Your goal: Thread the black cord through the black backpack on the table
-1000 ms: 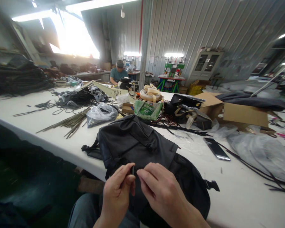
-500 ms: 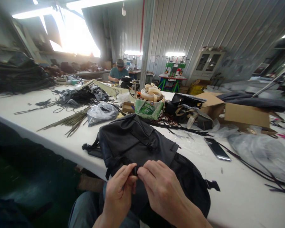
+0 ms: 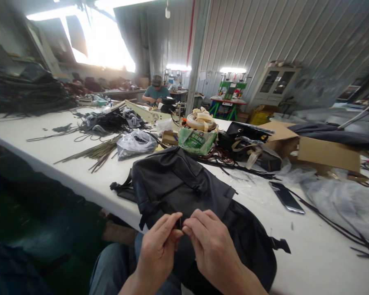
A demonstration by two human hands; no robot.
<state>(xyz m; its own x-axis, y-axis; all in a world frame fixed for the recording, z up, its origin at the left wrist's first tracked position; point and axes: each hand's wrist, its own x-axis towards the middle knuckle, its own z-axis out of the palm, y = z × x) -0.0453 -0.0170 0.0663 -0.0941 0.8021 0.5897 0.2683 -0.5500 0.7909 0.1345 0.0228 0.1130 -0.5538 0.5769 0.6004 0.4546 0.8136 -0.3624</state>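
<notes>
A black backpack (image 3: 184, 180) lies on the near edge of the white table and hangs over toward my lap. Above its lower part, my left hand (image 3: 160, 241) pinches a small black piece (image 3: 179, 223) between thumb and fingers; whether it is a buckle or a strap end I cannot tell. My right hand (image 3: 212, 241) is closed right beside it, its fingertips pressed together at the same piece. What sits inside the right fingertips is hidden. A black side-release buckle (image 3: 280, 244) sticks out at the bag's right side.
Beyond the bag stand a green tub (image 3: 197, 141) with rolled tape and a clear plastic bag (image 3: 136, 144). Thin strips (image 3: 92, 153) lie to the left. On the right are a phone (image 3: 287, 198), a cardboard box (image 3: 329, 155) and plastic wrap (image 3: 344, 196). A person (image 3: 156, 91) sits farther back.
The view has shifted slightly, so the scene sits a little farther right. Both hands stay together at the small black piece, with only slight finger movement.
</notes>
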